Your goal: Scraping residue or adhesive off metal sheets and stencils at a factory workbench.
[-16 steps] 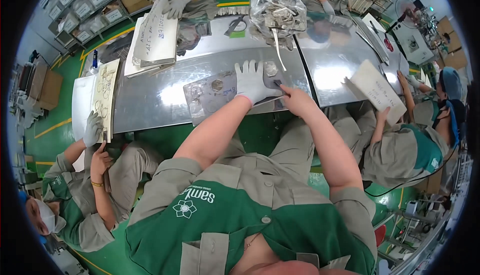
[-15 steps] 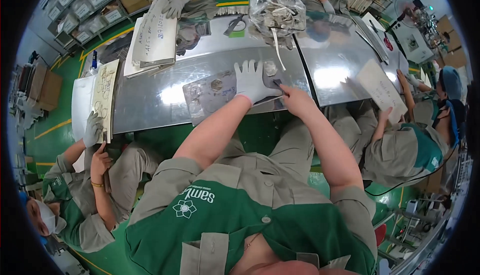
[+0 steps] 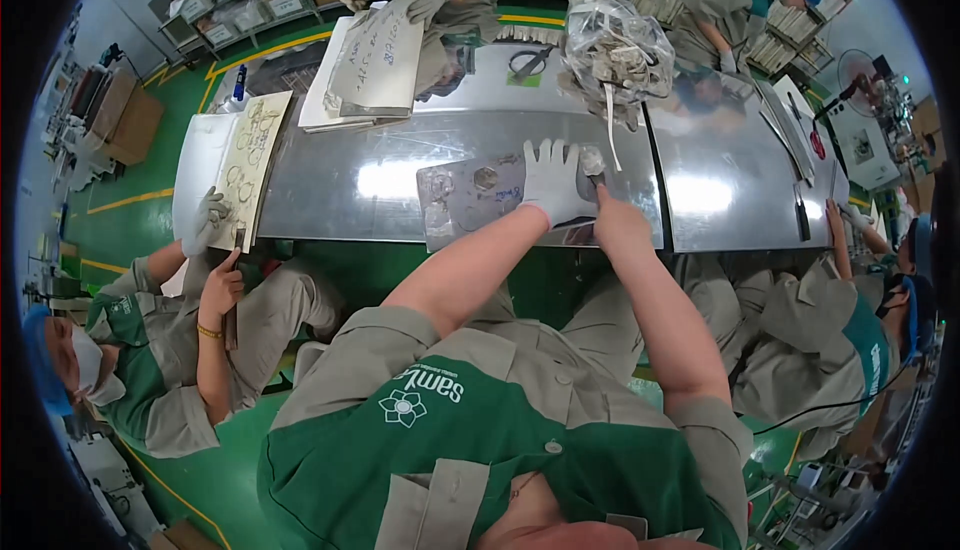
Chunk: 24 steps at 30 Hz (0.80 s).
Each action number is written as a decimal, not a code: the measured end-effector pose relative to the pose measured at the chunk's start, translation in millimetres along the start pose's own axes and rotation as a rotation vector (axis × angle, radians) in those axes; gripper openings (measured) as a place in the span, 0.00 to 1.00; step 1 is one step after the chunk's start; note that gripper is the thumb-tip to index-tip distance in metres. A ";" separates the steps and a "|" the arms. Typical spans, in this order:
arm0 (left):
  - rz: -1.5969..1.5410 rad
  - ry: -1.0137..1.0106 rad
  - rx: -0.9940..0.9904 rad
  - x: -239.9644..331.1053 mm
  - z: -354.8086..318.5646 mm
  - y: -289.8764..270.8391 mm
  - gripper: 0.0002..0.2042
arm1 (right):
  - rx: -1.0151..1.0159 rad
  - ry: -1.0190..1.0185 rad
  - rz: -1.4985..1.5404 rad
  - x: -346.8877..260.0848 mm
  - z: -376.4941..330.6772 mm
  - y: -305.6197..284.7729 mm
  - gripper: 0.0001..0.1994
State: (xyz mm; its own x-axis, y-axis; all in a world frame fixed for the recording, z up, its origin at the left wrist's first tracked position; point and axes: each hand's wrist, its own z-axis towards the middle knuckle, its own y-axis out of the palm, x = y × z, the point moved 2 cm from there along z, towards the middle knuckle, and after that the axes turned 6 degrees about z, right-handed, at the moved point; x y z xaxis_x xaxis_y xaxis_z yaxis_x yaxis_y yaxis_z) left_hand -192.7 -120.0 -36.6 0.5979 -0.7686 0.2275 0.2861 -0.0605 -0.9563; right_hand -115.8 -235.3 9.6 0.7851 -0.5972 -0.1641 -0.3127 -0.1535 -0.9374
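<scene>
A flat grey sheet (image 3: pixel 462 178) with clear plastic patches and blue writing lies on the metal table before me. My left hand (image 3: pixel 553 182), in a white glove, rests flat on its right part with the fingers spread. Bare, my right hand (image 3: pixel 622 222) is closed at the sheet's right end, index finger stretched forward, on a small dark blade-like tool (image 3: pixel 594 180); its grip is partly hidden. Just beyond that tool sits a small clump of clear plastic (image 3: pixel 591 160). A round clear patch (image 3: pixel 485 180) shows on the sheet, left of my glove.
A clear bag of scraps (image 3: pixel 618 50) stands at the far side, with scissors (image 3: pixel 530 65) to its left. Stacked white sheets (image 3: pixel 370 70) lie at the far left. Co-workers sit left and right; others are across. A table seam (image 3: pixel 655 180) runs to my right.
The whole view has shifted, so the table appears farther right. Both my hands keep nearly the same place on the sheet. The white sheet held by the right-hand co-worker has gone from sight.
</scene>
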 end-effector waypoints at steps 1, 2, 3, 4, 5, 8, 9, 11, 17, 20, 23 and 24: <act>0.016 0.010 -0.027 -0.6 -0.9 0.4 0.53 | 0.015 0.006 0.012 -1.5 -3.1 1.3 0.25; 0.036 0.019 -0.049 -3.4 0.5 0.1 0.53 | 0.009 0.018 0.012 -2.9 -6.3 -0.6 0.24; 0.027 0.035 -0.038 -5.1 0.1 2.2 0.53 | 0.001 0.007 0.004 -0.6 -7.5 3.9 0.24; 0.030 0.029 -0.031 -6.9 4.0 2.7 0.53 | -0.007 -0.004 -0.004 2.8 -5.5 8.1 0.24; 0.012 0.037 -0.012 -4.9 3.8 1.7 0.53 | 0.049 0.004 0.046 4.3 -3.1 5.0 0.24; -0.004 0.029 0.001 -1.6 -0.2 -1.3 0.52 | 0.008 0.040 -0.002 5.2 6.9 2.8 0.25; 0.002 0.015 -0.004 -1.1 -0.2 -3.1 0.52 | 0.012 0.043 -0.005 8.1 5.2 5.7 0.25; 0.009 0.019 -0.032 -2.5 -1.8 -3.1 0.52 | 0.034 -0.008 0.031 7.5 -5.8 9.7 0.26; 0.030 0.044 -0.041 -1.5 -1.0 -3.3 0.53 | 0.029 -0.019 0.068 6.1 -12.6 2.6 0.26; 0.035 0.039 -0.023 -3.4 -1.9 -0.5 0.53 | 0.049 -0.018 0.065 3.7 -4.0 2.2 0.24; 0.069 0.079 -0.012 -5.9 -4.9 6.9 0.53 | 0.052 -0.082 -0.049 1.0 -17.7 13.4 0.24; 0.053 0.092 0.049 -5.7 -7.5 9.0 0.53 | 0.021 -0.056 -0.017 3.1 -12.2 8.6 0.24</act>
State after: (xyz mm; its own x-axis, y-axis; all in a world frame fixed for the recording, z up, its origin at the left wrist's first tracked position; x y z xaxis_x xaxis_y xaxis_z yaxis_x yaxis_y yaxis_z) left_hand -199.1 -121.0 -47.9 0.5421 -0.8255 0.1568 0.2937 0.0113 -0.9558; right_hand -122.5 -248.1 4.8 0.8190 -0.5498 -0.1644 -0.2882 -0.1464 -0.9463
